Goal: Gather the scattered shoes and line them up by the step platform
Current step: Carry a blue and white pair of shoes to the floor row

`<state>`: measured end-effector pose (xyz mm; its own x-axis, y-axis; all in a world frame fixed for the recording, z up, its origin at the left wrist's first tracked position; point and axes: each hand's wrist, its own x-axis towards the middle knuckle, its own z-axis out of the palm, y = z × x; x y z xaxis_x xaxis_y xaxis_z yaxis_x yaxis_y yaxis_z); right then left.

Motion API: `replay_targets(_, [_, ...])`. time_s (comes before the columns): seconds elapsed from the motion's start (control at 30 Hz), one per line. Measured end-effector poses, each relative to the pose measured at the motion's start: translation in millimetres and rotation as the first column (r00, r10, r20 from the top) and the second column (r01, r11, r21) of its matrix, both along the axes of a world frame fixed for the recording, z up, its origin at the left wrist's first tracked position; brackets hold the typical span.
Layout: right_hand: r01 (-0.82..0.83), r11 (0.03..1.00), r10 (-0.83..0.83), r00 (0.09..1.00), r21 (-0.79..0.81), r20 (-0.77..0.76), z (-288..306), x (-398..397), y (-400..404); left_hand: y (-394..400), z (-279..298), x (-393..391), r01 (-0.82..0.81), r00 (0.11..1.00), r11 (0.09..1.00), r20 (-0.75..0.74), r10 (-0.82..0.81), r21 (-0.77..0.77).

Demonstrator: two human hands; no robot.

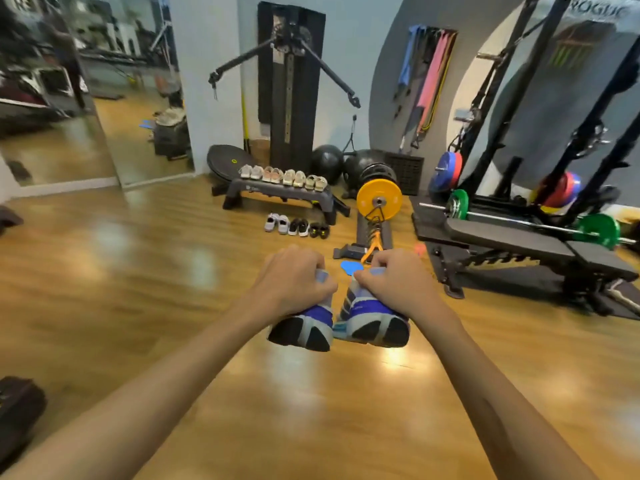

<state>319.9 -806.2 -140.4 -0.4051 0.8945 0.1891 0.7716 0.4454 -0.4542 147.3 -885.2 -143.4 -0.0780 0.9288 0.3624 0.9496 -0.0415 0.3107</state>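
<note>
- The left hand [294, 282] gripped one blue-and-grey shoe [304, 323], fingers curled over its top; the right hand [398, 282] gripped its mate [372, 320] the same way, both held heel-first above the wood floor [138, 271].
- Ahead stood the step platform [284, 195], pale shoes [282, 175] lined along its top (four pairs, it seemed).
- Three more pairs [296, 226] sat on the floor just before it.
- A yellow weight plate [379, 199] and a bench [540, 247] stood to the right.

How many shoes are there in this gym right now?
16 that I can make out. Eight stand in a row on the step platform, six on the floor in front of it, and one in each of the hands: left, right. Others may be hidden.
</note>
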Motion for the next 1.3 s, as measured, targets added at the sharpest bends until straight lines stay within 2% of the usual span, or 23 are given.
replay_targets(0.13, [-0.109,0.994,0.109,0.994,-0.012,0.014,-5,-56,74,55,-3,-47,-0.069,0.998,0.995,0.006,0.070,-0.076])
replay_targets(0.27, [-0.244,0.970,0.244,0.970,-0.014,-0.007,-9,-107,158,121,-7,-90,-0.178,0.984,0.980,-0.017,0.177,-0.084])
replay_targets(0.5, [-0.388,0.921,0.388,0.921,-0.033,-0.003,-15,-207,287,238,-15,-176,-0.371,0.929,0.929,0.006,0.370,0.014])
replay_targets(0.57, [-0.399,0.915,0.400,0.917,-0.052,-0.008,-20,-241,322,273,-22,-206,-0.404,0.915,0.915,0.000,0.404,-0.002])
replay_targets(0.77, [-0.374,0.926,0.375,0.927,-0.049,0.010,-32,-351,414,371,-40,-319,-0.402,0.916,0.916,-0.032,0.401,-0.013])
replay_targets(1.13, [-0.306,0.943,0.306,0.952,-0.133,-0.023,-43,-535,604,577,-48,-525,-0.330,0.943,0.942,0.014,0.332,-0.065])
replay_targets(1.3, [-0.361,0.903,0.365,0.931,-0.233,-0.026,-69,-608,708,678,-75,-601,-0.340,0.937,0.932,0.044,0.347,-0.123])
